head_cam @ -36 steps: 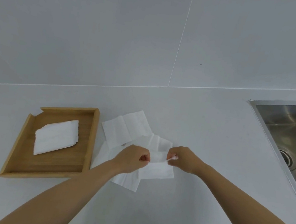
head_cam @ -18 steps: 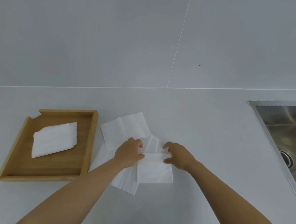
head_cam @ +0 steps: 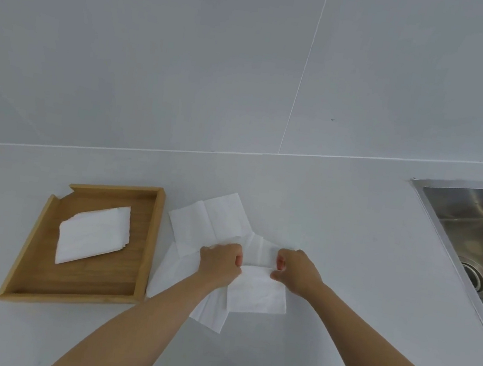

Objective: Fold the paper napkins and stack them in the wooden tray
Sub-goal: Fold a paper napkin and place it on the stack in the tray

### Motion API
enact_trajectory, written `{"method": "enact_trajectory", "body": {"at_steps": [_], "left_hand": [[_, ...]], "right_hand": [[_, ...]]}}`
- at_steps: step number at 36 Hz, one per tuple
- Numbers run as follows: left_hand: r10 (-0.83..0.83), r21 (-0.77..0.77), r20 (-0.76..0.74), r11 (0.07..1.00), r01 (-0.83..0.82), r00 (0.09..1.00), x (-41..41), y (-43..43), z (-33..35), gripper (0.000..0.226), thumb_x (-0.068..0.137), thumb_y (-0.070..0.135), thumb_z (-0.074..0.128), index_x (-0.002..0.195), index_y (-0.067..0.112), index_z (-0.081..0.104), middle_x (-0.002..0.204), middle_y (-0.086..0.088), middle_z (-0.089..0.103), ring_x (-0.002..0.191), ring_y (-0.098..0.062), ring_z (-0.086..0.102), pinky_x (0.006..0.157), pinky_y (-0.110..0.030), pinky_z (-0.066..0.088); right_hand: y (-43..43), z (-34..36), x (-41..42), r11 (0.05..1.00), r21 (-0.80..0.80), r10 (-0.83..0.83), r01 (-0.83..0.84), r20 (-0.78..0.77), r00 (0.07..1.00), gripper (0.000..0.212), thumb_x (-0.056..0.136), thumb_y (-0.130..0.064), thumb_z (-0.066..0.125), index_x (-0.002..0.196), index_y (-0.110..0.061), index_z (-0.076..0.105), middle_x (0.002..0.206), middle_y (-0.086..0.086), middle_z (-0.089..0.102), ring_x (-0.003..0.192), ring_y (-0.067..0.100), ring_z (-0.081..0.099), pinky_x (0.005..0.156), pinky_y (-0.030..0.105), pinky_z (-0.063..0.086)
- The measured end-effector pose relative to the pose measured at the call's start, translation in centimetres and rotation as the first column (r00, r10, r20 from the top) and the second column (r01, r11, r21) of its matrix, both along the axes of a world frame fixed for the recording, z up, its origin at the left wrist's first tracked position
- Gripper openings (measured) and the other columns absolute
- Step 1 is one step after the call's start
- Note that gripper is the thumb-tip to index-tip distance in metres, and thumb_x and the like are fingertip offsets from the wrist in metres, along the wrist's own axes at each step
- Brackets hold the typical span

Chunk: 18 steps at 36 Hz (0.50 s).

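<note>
A wooden tray (head_cam: 148, 250) lies on the white counter at the left, with a folded white napkin stack (head_cam: 93, 234) inside it. To its right several unfolded white napkins (head_cam: 208, 218) lie in a loose overlapping pile. On top of the pile sits a half-folded napkin (head_cam: 256, 292). My left hand (head_cam: 219, 261) pinches its upper left edge and my right hand (head_cam: 296, 270) pinches its upper right edge, both low against the counter. The paper under my hands is partly hidden.
A steel sink (head_cam: 478, 241) with a drain is sunk into the counter at the right edge. A tiled white wall (head_cam: 250, 61) rises behind the counter.
Both hands have lowered the napkin's top edge onto the pile and moved slightly apart along the fold. The tray and its stack have not moved.
</note>
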<state>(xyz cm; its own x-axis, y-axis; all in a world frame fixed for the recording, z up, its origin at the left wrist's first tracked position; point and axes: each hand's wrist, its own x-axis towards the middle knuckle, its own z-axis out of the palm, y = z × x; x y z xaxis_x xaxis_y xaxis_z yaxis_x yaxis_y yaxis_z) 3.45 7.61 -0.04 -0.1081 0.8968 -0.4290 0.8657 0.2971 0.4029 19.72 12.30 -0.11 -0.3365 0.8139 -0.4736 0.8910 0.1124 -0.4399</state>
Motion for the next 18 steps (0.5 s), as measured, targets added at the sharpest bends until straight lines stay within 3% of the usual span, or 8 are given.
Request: {"method": "enact_trajectory", "body": {"at_steps": [5, 9, 11, 18], "left_hand": [[0.113, 0.081, 0.162, 0.989, -0.127, 0.980, -1.4, -0.6, 2.2, 0.030, 0.079, 0.008, 0.051, 0.061, 0.028, 0.037, 0.061, 0.014, 0.041, 0.069, -0.014, 0.046, 0.074, -0.027, 0.031], [0.221, 0.108, 0.424, 0.951, -0.291, 0.879, -3.9, -1.3, 4.3, 0.014, 0.081, 0.007, 0.056, 0.080, 0.017, 0.047, 0.065, 0.007, 0.046, 0.060, -0.008, 0.043, 0.053, -0.020, 0.034], [0.265, 0.108, 0.498, 0.926, -0.362, 0.826, -5.4, -1.8, 5.1, 0.014, 0.081, 0.008, 0.057, 0.085, 0.018, 0.047, 0.067, 0.006, 0.048, 0.060, -0.007, 0.044, 0.051, -0.019, 0.033], [0.392, 0.182, 0.543, 0.808, -0.560, 0.742, -11.2, -3.7, 6.8, 0.021, 0.082, 0.007, 0.059, 0.093, 0.020, 0.046, 0.072, 0.008, 0.047, 0.064, -0.003, 0.046, 0.056, -0.016, 0.037]], "right_hand": [[-0.1, 2.2, 0.0, 0.990, -0.097, -0.124, 0.104, -0.231, 0.965, 0.036, 0.077, -0.009, 0.064, 0.057, -0.022, 0.037, 0.060, -0.007, 0.043, 0.053, 0.008, 0.037, 0.051, 0.019, 0.029], [0.4, 4.5, -1.4, 0.971, -0.189, -0.214, 0.148, -0.394, 0.894, 0.028, 0.080, -0.005, 0.064, 0.062, -0.018, 0.046, 0.058, 0.000, 0.050, 0.054, 0.013, 0.049, 0.057, 0.022, 0.044], [0.4, 5.5, -2.7, 0.965, -0.216, -0.232, 0.147, -0.453, 0.861, 0.023, 0.081, -0.005, 0.064, 0.068, -0.017, 0.050, 0.065, 0.010, 0.052, 0.061, 0.021, 0.053, 0.056, 0.022, 0.048], [0.2, 7.2, -9.6, 0.972, -0.226, -0.188, 0.068, -0.569, 0.800, 0.024, 0.083, -0.004, 0.062, 0.076, -0.023, 0.047, 0.060, 0.002, 0.048, 0.054, 0.016, 0.050, 0.046, 0.017, 0.047]]}}
